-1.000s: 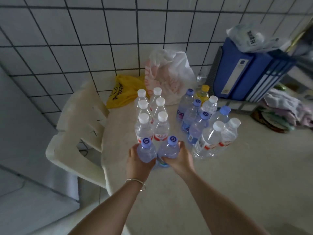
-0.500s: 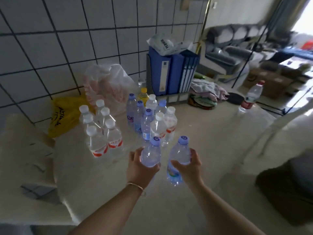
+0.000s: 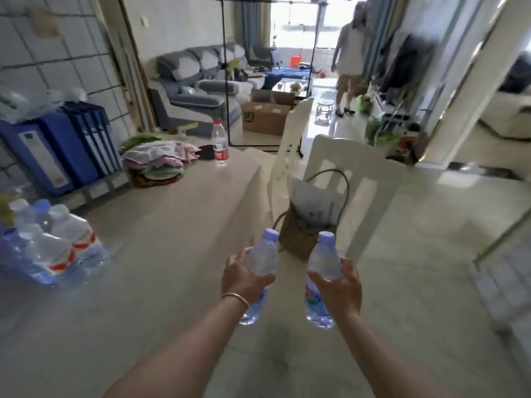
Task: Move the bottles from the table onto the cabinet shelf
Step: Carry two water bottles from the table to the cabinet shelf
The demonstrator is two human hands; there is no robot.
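Each hand grips one water bottle upright above the table's [image 3: 172, 225] near edge: left hand [image 3: 244, 278], left bottle [image 3: 260, 262]; right hand [image 3: 337, 288], right bottle [image 3: 323, 265]. Carrying both upright and apart should avoid knocks; no cabinet shows.

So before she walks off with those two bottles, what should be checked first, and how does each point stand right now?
1. Left hand grips its clear plastic bottle with the pale purple cap: ok.
2. Right hand grips the second purple-capped clear bottle: ok.
3. Both caps on: ok.
4. Both bottles lifted off the beige table: ok.
5. White plastic chair with a woven handled basket stands just ahead, possibly in the way: not ok.
6. Cabinet shelf in sight and free: cannot tell, it is not in view.
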